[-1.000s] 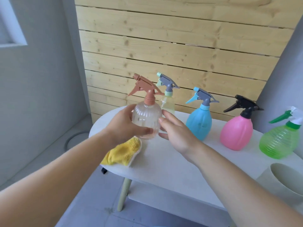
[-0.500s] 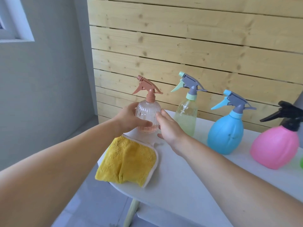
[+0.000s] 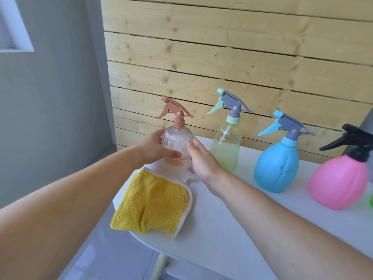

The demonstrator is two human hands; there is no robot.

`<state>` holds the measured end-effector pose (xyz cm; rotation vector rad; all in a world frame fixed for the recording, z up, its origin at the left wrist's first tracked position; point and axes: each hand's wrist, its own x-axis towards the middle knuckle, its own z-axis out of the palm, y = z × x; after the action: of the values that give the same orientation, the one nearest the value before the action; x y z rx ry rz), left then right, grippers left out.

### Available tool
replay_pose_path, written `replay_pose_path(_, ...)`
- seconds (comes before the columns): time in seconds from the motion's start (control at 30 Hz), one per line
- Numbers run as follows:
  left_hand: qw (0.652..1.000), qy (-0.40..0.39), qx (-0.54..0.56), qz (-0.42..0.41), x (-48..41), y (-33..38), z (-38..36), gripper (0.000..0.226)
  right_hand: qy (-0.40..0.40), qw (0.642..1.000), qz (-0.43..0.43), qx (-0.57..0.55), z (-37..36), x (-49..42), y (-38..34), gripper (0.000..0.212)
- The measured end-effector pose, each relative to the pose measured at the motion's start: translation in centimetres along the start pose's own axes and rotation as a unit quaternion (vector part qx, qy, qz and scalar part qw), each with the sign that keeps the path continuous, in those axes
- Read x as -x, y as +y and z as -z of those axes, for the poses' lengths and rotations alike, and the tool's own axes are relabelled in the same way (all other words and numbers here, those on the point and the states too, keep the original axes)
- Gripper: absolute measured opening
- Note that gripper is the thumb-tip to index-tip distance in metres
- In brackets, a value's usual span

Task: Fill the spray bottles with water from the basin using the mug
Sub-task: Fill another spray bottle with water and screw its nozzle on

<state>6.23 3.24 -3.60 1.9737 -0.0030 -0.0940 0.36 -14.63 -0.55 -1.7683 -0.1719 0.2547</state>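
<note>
The thumb and fingers of my left hand (image 3: 150, 150) curl round the clear ribbed spray bottle (image 3: 177, 142), gripping its belly. My right hand (image 3: 201, 160) has its fingers straight and relaxed at the bottle's other side; whether they touch it I cannot tell. The bottle is upright at the left end of the white table (image 3: 222, 229), just behind a folded yellow cloth (image 3: 153, 203). To its right the pale green bottle (image 3: 227, 146), blue bottle (image 3: 276, 166) and pink bottle (image 3: 339, 182) stand in a row.

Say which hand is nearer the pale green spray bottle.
Right. The right hand sits just left of the pale green spray bottle; the left hand grips the clear bottle farther left.
</note>
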Motion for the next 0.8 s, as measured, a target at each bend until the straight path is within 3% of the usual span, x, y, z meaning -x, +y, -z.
replay_pose_path(0.17, 0.995, 0.013, -0.074, 0.061, 0.9, 1.5, -0.1, 0.123, 0.0, 1.0, 0.009, 0.022, 0.3, 0.5, 0.2, 0.05)
replay_pose_path(0.27, 0.976, 0.06, -0.159, 0.137, 2.9, 3.7, -0.1, 0.11, 0.027, 0.997, 0.038, 0.066, 1.5, 1.9, 0.8, 0.047)
replay_pose_path(0.4, 0.968, 0.164, -0.185, 0.038, 6.4, 5.9, -2.1, 0.077, 0.121, 0.982, 0.087, 0.114, 4.6, 4.9, 1.1, 0.024)
replay_pose_path(0.53, 0.985, 0.128, -0.083, -0.08, 6.6, 7.1, -6.8, 0.058, 0.216, 0.964, 0.093, 0.126, 7.8, 6.5, 0.2, 0.014)
replay_pose_path(0.6, 0.989, 0.097, -0.067, -0.094, 5.7, 7.4, -8.9, 0.06, 0.213, 0.968, 0.07, 0.109, 8.7, 6.2, -0.1, 0.013)
replay_pose_path(0.73, 0.99, 0.034, -0.099, -0.089, 4.1, 8.0, -11.7, 0.087, 0.162, 0.982, 0.035, 0.09, 9.0, 5.1, -0.3, 0.043)
replay_pose_path(0.8, 0.989, 0.029, -0.113, -0.087, 3.6, 8.2, -12.5, 0.092, 0.149, 0.985, 0.034, 0.085, 8.9, 4.7, -0.1, 0.048)
